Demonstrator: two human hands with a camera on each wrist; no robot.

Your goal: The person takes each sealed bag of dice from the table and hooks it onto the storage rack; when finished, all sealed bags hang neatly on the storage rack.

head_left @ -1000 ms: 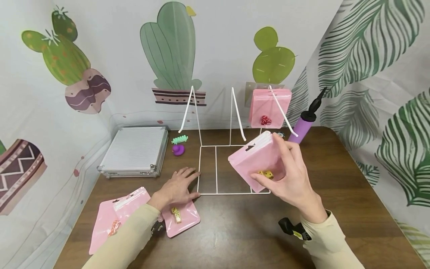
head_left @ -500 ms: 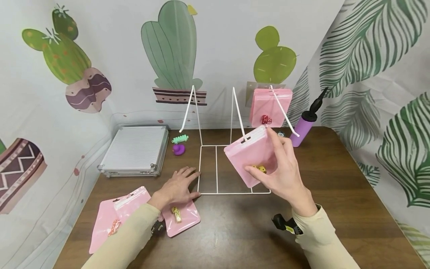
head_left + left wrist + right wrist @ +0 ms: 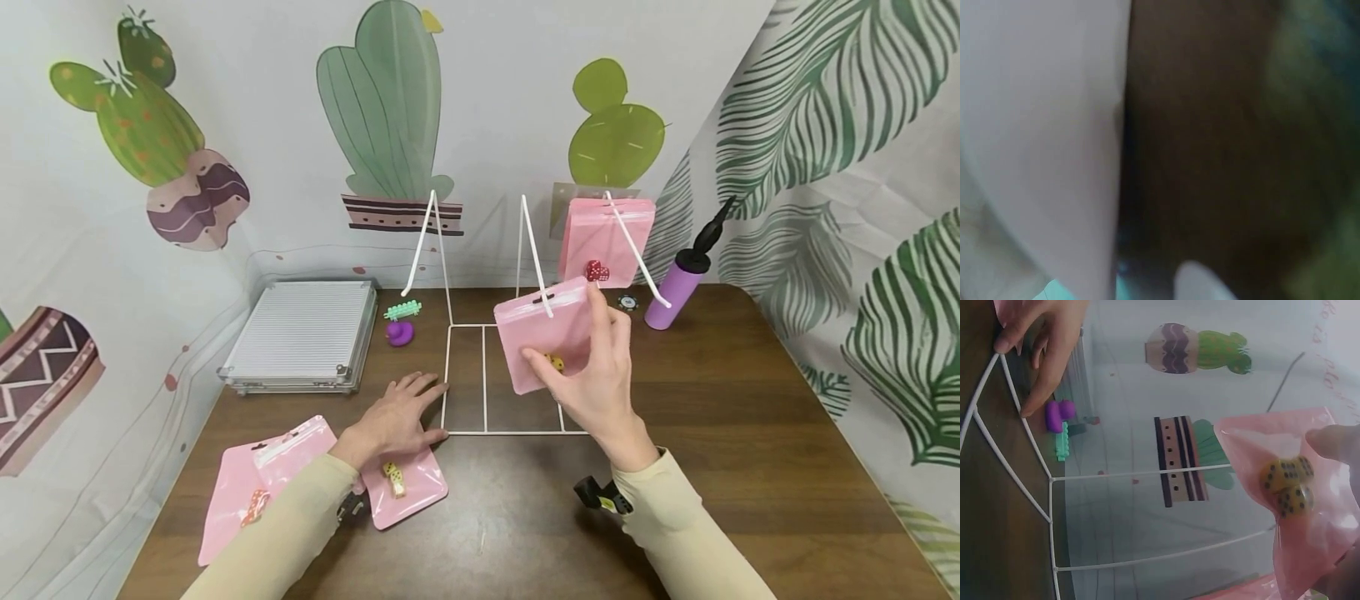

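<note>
My right hand [image 3: 600,383] pinches a pink zip bag [image 3: 517,350] with yellow dice [image 3: 1287,478] inside, thumb on the front face and fingers at its right edge. The bag's hang hole is at the tip of the middle hook [image 3: 534,250] of a white wire rack [image 3: 484,383], and the hook end shows in front of the bag. My left hand [image 3: 393,414] rests with fingers spread at the rack's front left base corner, touching the wire. Under and beside it lies another pink bag [image 3: 416,487] with pale yellow dice. The left wrist view is dark and blurred.
Pink bags with red dice [image 3: 597,271] hang on the right hook. More pink bags [image 3: 232,475] lie at the left. Behind are a silver case [image 3: 300,333], a purple duck [image 3: 401,334], a green toy [image 3: 402,310] and a purple pump [image 3: 675,292].
My right hand has moved left and slightly up with the bag, which has turned more upright. The hook tip now shows through at its hang hole. My left hand has stayed put.
</note>
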